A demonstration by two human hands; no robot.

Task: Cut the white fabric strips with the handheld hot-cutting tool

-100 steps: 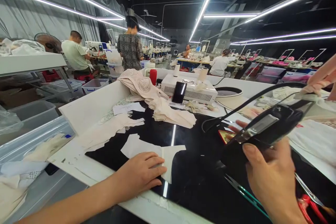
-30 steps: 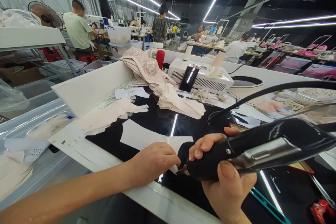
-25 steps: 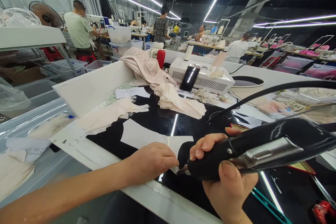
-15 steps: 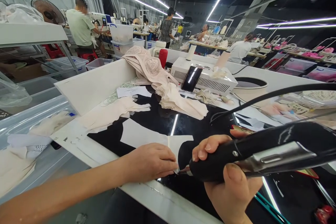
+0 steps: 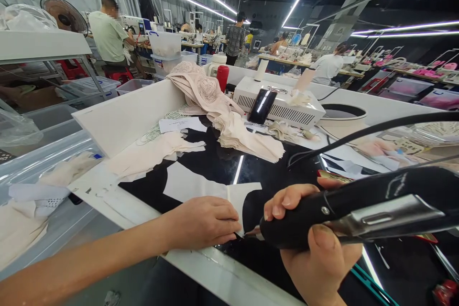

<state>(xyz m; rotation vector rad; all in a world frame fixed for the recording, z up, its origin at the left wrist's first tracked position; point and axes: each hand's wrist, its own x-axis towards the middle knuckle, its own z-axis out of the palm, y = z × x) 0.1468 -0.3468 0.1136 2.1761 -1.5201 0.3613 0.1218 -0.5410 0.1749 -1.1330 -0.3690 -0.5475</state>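
My left hand [image 5: 206, 222] lies over the lower end of a white fabric piece [image 5: 193, 185], its fingers close together and pressing the piece against the glossy black tabletop [image 5: 143, 196]. In my right hand [image 5: 315, 244] is a thick black handheld tool [image 5: 380, 205] with a metal lever, fingers above and thumb below. The tool's narrow tip touches or nearly touches the fabric edge beside my left fingertips. Behind lie a stack of beige fabric pieces [image 5: 247, 138] and a flatter pile [image 5: 154, 153] to the left.
A phone [image 5: 262, 106] leans on a white vented box [image 5: 279, 103]. A red bottle [image 5: 223, 78] stands behind the stack. A black cable [image 5: 376, 129] arcs over the right side. A teal tool [image 5: 373, 287] lies lower right. People sit and stand at machines beyond.
The black tool and my right hand have shifted very slightly right. My left hand keeps pressing on the fabric. A standing person in the background has moved a little right.
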